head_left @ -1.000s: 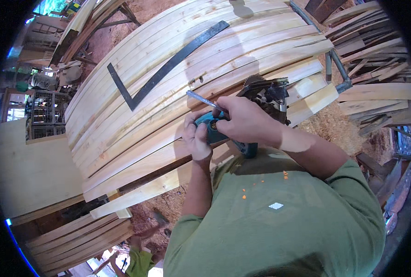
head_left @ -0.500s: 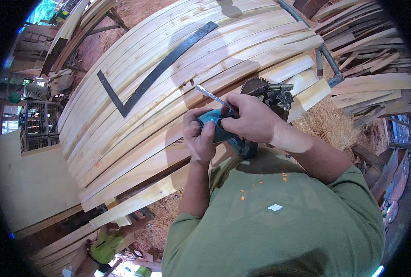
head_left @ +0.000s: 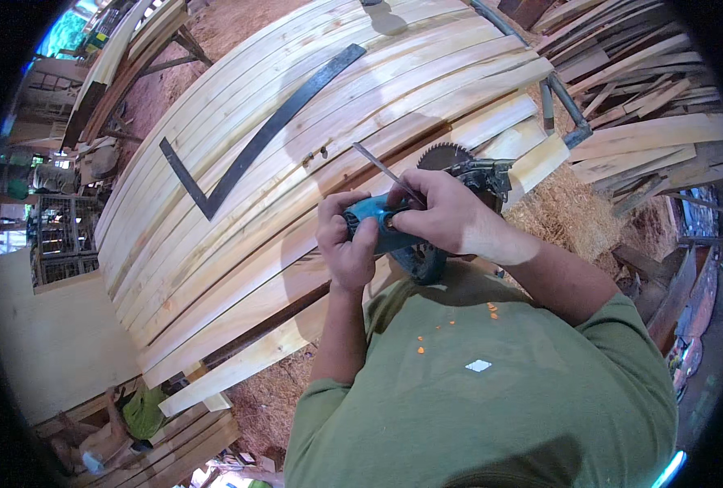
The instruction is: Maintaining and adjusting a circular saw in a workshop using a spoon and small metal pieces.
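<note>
A teal circular saw [head_left: 390,236] is held close against my body, its toothed round blade [head_left: 441,156] pointing away from me. My left hand [head_left: 347,248] is closed round the motor end, thumb resting on the housing. With fingers closed, my right hand [head_left: 451,215] grips a slim flat metal tool [head_left: 377,165] by its near end, directly over the saw's motor housing. The tool's free end points away and left, above the boards. Where its gripped end meets the saw is hidden by my fingers.
Long pale boards [head_left: 215,268] lie side by side before me. A dark metal carpenter's square [head_left: 284,126] rests on them. Metal frame tubing [head_left: 568,106] stands at the right, near stacked offcuts [head_left: 638,73] and wood shavings [head_left: 568,211]. A person in green [head_left: 144,412] is at lower left.
The slim metal tool has turned slightly in my right hand and looks narrower. Both hands stay on the saw and tool. The person at lower left has shifted up and left.
</note>
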`<action>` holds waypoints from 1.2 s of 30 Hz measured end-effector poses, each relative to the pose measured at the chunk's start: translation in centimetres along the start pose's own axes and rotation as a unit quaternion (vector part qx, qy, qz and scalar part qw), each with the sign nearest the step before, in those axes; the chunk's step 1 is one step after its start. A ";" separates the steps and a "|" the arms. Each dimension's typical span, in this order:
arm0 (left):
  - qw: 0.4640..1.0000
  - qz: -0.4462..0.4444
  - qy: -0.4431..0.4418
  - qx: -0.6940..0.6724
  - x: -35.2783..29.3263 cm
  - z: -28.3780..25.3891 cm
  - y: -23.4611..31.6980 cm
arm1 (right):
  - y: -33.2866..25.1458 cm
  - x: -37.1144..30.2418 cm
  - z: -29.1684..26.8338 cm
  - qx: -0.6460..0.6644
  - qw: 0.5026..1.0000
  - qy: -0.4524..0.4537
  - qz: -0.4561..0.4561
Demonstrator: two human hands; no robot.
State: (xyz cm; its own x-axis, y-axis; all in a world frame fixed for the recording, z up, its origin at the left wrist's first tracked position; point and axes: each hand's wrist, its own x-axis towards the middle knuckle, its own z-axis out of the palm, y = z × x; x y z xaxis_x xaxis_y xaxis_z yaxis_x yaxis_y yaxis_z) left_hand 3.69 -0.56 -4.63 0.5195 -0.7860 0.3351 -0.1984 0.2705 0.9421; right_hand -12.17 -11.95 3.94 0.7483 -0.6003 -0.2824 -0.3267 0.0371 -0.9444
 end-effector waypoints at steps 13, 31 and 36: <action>1.000 0.004 0.007 -0.009 0.0 0.4 0.2 | -0.4 -0.4 -0.2 0.018 1.000 -0.005 0.009; 1.000 0.005 -0.009 0.005 0.2 0.5 0.6 | 0.4 -0.3 -0.1 -0.008 1.000 0.018 -0.007; 0.994 0.017 0.001 -0.108 -0.1 0.5 -0.4 | 0.3 -0.9 0.1 -0.007 0.999 0.029 -0.023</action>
State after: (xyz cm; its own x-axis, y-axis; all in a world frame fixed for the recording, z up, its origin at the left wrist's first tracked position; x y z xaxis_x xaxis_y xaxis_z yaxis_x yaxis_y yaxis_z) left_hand 3.28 -0.87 -5.09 0.5167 -0.7740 0.3660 -0.0323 0.4095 0.9117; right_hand -12.90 -11.36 3.87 0.7277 -0.6467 -0.2287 -0.3015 -0.0021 -0.9535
